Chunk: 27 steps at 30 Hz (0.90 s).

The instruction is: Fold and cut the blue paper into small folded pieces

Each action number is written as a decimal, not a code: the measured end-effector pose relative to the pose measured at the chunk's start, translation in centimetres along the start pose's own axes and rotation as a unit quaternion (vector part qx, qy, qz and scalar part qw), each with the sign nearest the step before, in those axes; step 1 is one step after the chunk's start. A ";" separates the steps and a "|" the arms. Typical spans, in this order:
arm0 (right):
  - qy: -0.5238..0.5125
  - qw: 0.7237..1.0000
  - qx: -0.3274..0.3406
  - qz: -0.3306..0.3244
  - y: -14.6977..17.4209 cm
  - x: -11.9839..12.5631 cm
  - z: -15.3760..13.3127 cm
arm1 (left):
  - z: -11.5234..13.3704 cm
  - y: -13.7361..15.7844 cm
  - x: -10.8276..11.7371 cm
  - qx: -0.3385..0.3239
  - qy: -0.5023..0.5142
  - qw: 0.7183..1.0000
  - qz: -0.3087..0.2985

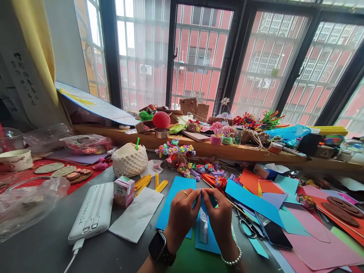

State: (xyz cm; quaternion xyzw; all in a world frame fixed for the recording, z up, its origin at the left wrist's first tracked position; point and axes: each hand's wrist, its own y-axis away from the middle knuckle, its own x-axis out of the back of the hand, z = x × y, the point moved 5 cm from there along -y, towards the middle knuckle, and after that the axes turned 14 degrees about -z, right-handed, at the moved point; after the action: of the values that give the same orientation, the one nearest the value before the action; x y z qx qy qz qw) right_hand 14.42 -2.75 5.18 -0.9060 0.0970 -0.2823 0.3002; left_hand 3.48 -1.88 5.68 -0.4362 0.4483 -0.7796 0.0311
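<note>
My left hand [182, 207] and my right hand [219, 208] meet fingertip to fingertip over the table, each in a pinch. Whatever is between the fingers is too small or hidden to make out. Below them lies a blue paper strip [209, 245], with a clear, shiny flat piece [203, 226] on it, partly covered by the hands. A second blue paper sheet [184, 184] reaches out behind my left hand. To the right of my right hand are scissors [247, 227] and a thin wooden stick [240, 208]. Another blue sheet [253, 201] lies beyond them.
At left are a white power bank [92, 212] with its cable, a small drink carton [124, 191], a white paper [138, 214] and a net-wrapped coconut [130, 159]. Coloured papers [321, 239] and a phone [274, 230] spread rightward. A cluttered wooden sill [193, 146] runs behind.
</note>
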 end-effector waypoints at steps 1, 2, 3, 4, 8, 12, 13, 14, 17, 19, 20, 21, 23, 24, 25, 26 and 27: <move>-0.006 1.000 -0.002 -0.002 0.0 0.0 0.0 | 0.0 0.0 0.0 -0.001 0.001 1.000 -0.001; -0.011 1.000 -0.003 -0.005 0.0 0.0 0.0 | 0.0 0.1 0.0 -0.004 0.002 1.000 0.000; -0.015 1.000 -0.003 -0.008 -0.1 0.1 0.0 | 0.0 0.1 0.1 -0.006 0.004 1.000 0.001; -0.018 1.000 -0.003 -0.011 -0.1 0.1 0.0 | 0.0 0.1 0.1 -0.010 0.006 1.000 0.002; -0.026 1.000 0.004 -0.017 -0.2 0.2 0.0 | -0.1 0.0 0.4 -0.016 0.008 1.000 -0.001; -0.011 1.000 0.007 -0.003 -0.1 0.4 -0.1 | -0.2 -0.2 0.6 -0.008 0.005 1.000 -0.005; -0.003 1.000 0.009 0.001 -0.1 0.4 -0.1 | -0.2 -0.2 0.6 -0.006 0.006 1.000 -0.003; 0.004 1.000 0.012 0.004 -0.1 0.4 -0.2 | -0.2 -0.2 0.7 -0.006 0.006 1.000 0.000; 0.017 1.000 0.024 0.004 -0.1 0.4 -0.3 | 0.0 -0.1 0.9 -0.008 0.004 1.000 0.017; 0.020 0.999 0.029 -0.002 -0.1 0.4 -0.3 | 0.0 -0.1 1.0 -0.009 0.003 1.000 0.024; 0.021 0.999 0.029 -0.005 -0.1 0.4 -0.3 | 0.1 -0.2 1.0 -0.008 0.003 1.000 0.024; 0.022 0.999 0.029 -0.006 -0.1 0.3 -0.3 | 0.1 -0.2 1.0 -0.007 0.004 1.000 0.022; 0.023 0.999 0.027 -0.007 -0.1 0.3 -0.2 | 0.0 -0.2 0.9 -0.007 0.006 1.000 0.016; 0.022 0.999 0.028 -0.007 -0.1 0.3 -0.2 | 0.0 -0.2 0.8 -0.007 0.006 1.000 0.014; 0.021 0.999 0.029 -0.007 -0.1 0.3 -0.3 | 0.0 -0.2 0.7 -0.007 0.007 1.000 0.013; 0.021 0.999 0.031 -0.006 -0.1 0.3 -0.3 | 0.0 -0.2 0.7 -0.008 0.007 1.000 0.011; 0.021 0.999 0.031 -0.005 -0.1 0.4 -0.3 | 0.0 -0.2 0.6 -0.008 0.007 1.000 0.010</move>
State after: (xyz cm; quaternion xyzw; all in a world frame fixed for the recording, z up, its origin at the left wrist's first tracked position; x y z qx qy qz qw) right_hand 14.53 -2.95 5.61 -0.8903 0.0899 -0.3060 0.3250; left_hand 3.14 -2.04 6.22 -0.4266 0.4589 -0.7787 0.0321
